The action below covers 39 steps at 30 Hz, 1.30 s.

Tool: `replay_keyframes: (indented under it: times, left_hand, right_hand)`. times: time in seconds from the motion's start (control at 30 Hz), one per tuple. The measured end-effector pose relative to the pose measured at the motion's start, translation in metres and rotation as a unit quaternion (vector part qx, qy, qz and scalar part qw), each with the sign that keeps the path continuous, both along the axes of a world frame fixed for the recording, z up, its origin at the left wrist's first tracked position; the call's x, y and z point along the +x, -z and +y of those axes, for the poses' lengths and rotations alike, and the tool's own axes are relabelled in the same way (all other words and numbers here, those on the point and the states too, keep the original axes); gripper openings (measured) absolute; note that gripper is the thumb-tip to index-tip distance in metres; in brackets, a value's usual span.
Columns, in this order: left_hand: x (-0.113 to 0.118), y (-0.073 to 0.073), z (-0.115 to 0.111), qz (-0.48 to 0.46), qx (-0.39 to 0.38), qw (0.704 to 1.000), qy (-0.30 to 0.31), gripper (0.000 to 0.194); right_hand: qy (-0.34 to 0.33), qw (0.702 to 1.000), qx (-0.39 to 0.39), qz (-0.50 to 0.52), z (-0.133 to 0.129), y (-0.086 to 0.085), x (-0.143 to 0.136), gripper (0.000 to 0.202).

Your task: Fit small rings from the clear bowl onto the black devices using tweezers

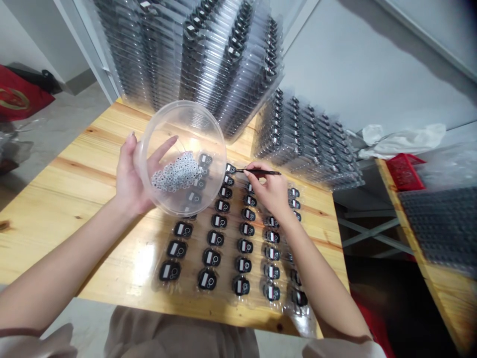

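My left hand (130,174) holds a clear round plastic tub (208,124) tilted over the table, its fingers wrapped around the side and bottom. A heap of small whitish ring-shaped pieces (177,174) lies inside it. Pinched in my right hand (270,186) is a pair of thin black tweezers (264,172). Their tips reach a small black part (230,169) in the far part of a clear tray; whether they grip anything is too small to tell. Rows of similar black parts with white rectangles and rings fill the tray (227,271).
Tall stacks of clear trays with black parts (201,59) stand at the back of the wooden table (100,169). A lower tray stack (305,134) sits to their right. On another table at right are a red basket (406,171) and more stacked trays (443,223).
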<state>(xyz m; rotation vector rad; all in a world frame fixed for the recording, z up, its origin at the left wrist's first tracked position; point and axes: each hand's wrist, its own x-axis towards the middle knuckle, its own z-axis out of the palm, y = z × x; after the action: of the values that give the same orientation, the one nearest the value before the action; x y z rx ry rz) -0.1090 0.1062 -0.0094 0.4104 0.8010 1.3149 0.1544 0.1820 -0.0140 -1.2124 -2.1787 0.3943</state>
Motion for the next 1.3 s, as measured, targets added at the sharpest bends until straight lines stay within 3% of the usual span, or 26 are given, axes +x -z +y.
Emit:
replay_keyframes:
  times: [0.33, 0.47, 0.57, 0.67, 0.77, 0.97, 1.3]
  left_hand:
    - [0.002, -0.007, 0.000, -0.003, -0.012, 1.000, -0.004, 0.080]
    - [0.004, -0.006, 0.000, -0.010, -0.012, 1.000, -0.005, 0.076]
    - [0.005, -0.005, 0.000, -0.015, -0.010, 1.000, -0.003, 0.079]
    - [0.006, -0.005, -0.001, -0.018, -0.001, 1.000, -0.001, 0.080]
    - [0.005, -0.007, -0.002, -0.021, 0.004, 1.000, -0.002, 0.081]
    - [0.008, -0.015, -0.002, -0.025, -0.010, 1.000, 0.003, 0.077]
    - [0.008, -0.011, -0.002, -0.023, -0.008, 1.000, -0.003, 0.077]
  right_hand:
    - [0.012, 1.000, 0.010, 0.024, -0.002, -0.002, 0.000, 0.016]
    - [0.031, 0.979, 0.086, 0.184, -0.022, -0.014, -0.010, 0.006]
    - [-0.008, 0.954, 0.124, 0.274, -0.045, -0.031, -0.024, 0.009]
    - [-0.095, 0.972, 0.094, 0.195, -0.062, -0.042, -0.037, 0.014]
    - [-0.159, 0.977, 0.098, 0.101, -0.067, -0.042, -0.045, 0.016]
    - [-0.158, 0.975, 0.122, 0.099, -0.063, -0.031, -0.047, 0.018]
    - [-0.145, 0.977, 0.131, 0.085, -0.061, -0.034, -0.050, 0.018]
